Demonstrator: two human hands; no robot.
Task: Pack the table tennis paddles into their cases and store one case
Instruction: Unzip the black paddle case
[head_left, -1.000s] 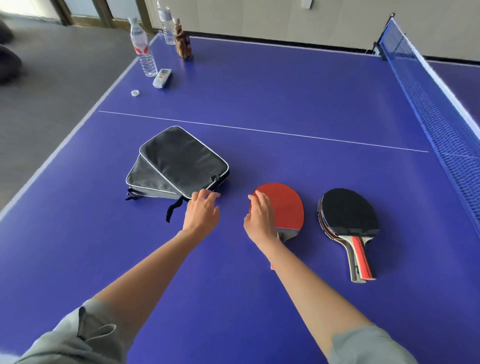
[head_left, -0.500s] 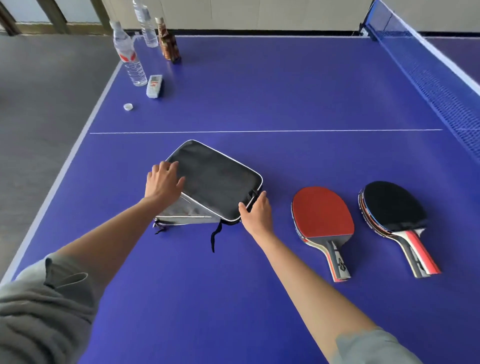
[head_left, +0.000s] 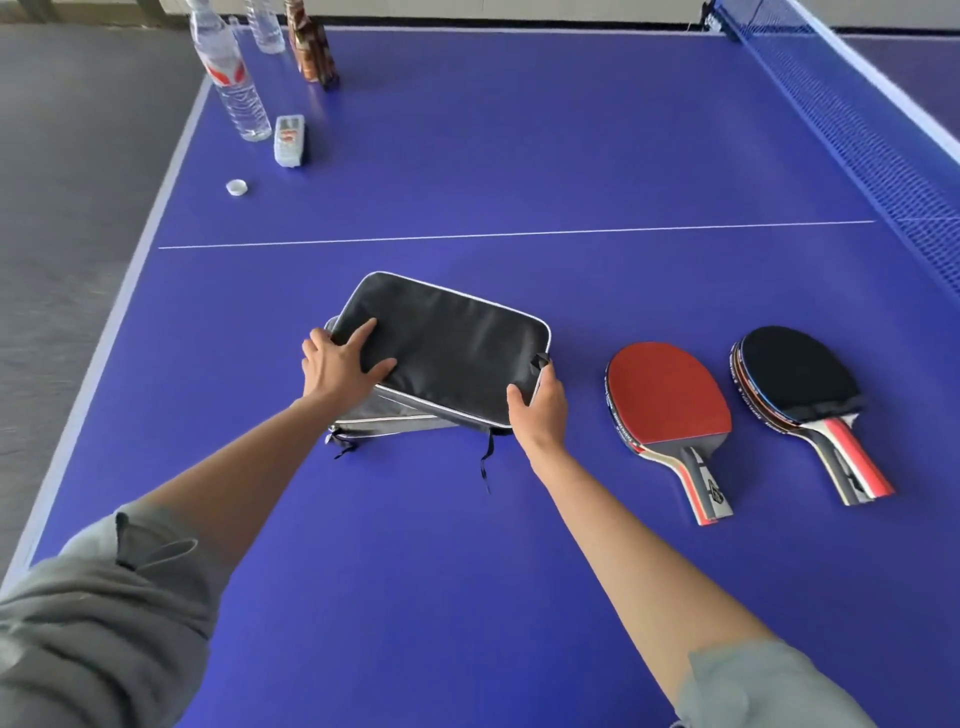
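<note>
A black case (head_left: 447, 348) lies near the middle of the blue surface (head_left: 519, 156), resting askew on a second, grey case (head_left: 374, 415) whose edge shows beneath its near side. Both hands are on the black case. The left hand (head_left: 337, 366) lies at its left end, fingers spread, thumb and forefinger flat on the top fabric and the other fingers curled round the end. The right hand (head_left: 540, 410) grips the case's near right corner, thumb on top and fingers wrapped along the right edge beside the zipper pull; neither hand holds anything else. A dark strap (head_left: 485, 457) hangs out from under the case toward the person.

Right of the case, apart from it, lies a red paddle (head_left: 667, 395), handle toward the person. Farther right of the case is a black paddle (head_left: 797, 371) stacked on other paddles, handles fanned toward the person.

Well beyond the case, at the surface's far left edge, stand a clear bottle (head_left: 231, 83), another clear bottle and a brown bottle (head_left: 311, 47), with a remote (head_left: 289, 140) and a white cap (head_left: 237, 187) nearer. The net (head_left: 857, 119) runs along the right, far from the case.
</note>
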